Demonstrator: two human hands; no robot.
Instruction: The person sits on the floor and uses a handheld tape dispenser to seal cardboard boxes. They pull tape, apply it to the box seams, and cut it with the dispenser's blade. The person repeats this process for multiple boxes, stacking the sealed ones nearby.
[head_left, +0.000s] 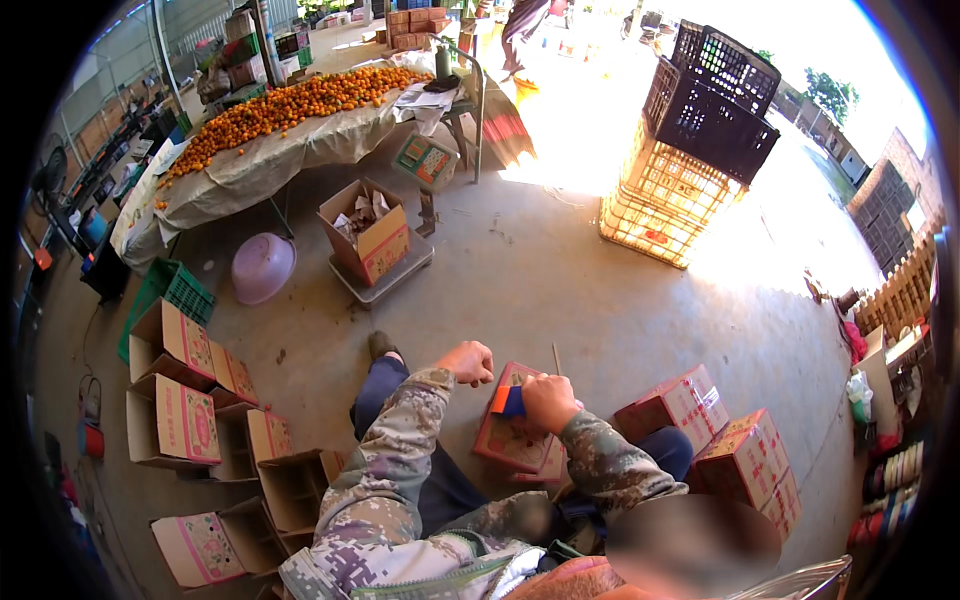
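My right hand (551, 403) grips a blue and orange tape dispenser (510, 401), its handle hidden by the fingers. Directly below it is a printed red carton (501, 441) between my legs, its patterned face turned up. My left hand (471, 364) hovers beside the carton's far left corner with its fingers curled in; nothing shows in it. To the right of my right leg stand a taped carton (694, 405) and another taped carton (750, 457), both with clear strips across them.
Several open cartons (184, 420) line my left side. Ahead, a carton with paper (382, 244) sits on a platform scale (390, 274), near a purple basin (262, 268). Orange fruit (292, 112) covers a draped table (300, 154). Stacked crates (679, 180) rise at the right.
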